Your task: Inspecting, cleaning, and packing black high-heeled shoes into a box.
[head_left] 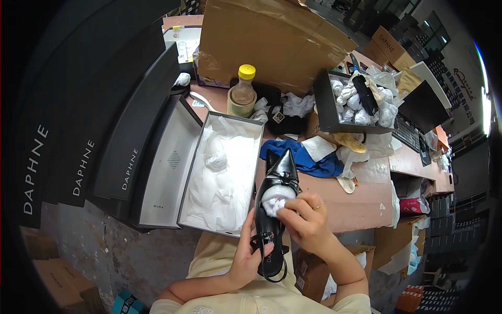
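A black pointed slingback shoe is held toe-away in front of my body, with its ankle strap hanging loose. My left hand is closed round its heel end. At the shoe's opening, the fingers of my right hand pinch a crumpled white paper wad that sits partly inside the toe. Just left of the shoe stands an open shoebox lined with white tissue, a small paper ball lying on the tissue. Another black tip shows behind the shoe; what it belongs to is mostly hidden.
Stacked dark shoeboxes rise at the left, beside an open box lid. Beyond are a yellow-capped bottle, a blue cloth and a dark box of paper balls. A large cardboard sheet stands at the back.
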A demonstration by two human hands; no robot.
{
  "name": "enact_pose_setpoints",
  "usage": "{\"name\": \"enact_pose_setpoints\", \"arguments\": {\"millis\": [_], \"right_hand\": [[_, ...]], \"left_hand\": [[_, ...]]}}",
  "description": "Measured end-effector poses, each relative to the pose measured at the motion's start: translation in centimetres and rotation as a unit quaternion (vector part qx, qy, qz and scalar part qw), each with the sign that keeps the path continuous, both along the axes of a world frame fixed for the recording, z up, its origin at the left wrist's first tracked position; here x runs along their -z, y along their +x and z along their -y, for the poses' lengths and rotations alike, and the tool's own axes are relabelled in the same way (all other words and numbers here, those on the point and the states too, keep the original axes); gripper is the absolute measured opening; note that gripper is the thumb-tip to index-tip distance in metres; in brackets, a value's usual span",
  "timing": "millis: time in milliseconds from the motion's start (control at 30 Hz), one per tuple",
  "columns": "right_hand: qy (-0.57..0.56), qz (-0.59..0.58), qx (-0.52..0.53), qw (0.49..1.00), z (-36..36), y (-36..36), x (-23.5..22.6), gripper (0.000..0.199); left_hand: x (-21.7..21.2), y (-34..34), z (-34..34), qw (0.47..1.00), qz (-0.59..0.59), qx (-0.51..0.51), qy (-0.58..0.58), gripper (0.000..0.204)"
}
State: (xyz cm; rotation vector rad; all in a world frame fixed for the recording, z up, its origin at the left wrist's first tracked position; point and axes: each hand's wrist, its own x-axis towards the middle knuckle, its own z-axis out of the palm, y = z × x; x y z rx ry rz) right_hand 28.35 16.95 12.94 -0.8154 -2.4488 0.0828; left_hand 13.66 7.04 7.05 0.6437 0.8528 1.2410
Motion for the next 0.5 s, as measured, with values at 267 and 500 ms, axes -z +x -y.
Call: {"name": "enact_pose_setpoints", "arguments": {"millis": [267, 500], "right_hand": [[-0.543, -0.459, 0.11, 0.694, 2.5, -1.3, 0.7, 0.021], [-0.538, -0.491, 0.104, 0.677, 2.5, -0.4, 1.3, 0.024]], "left_hand": [[-1.0, 0.4, -0.2, 0.999, -0.027, -0.031, 0.021, 0.076], [-1.8, -0.3, -0.3, 1.0, 0.011, 0.004, 0.011, 0.078]]}}
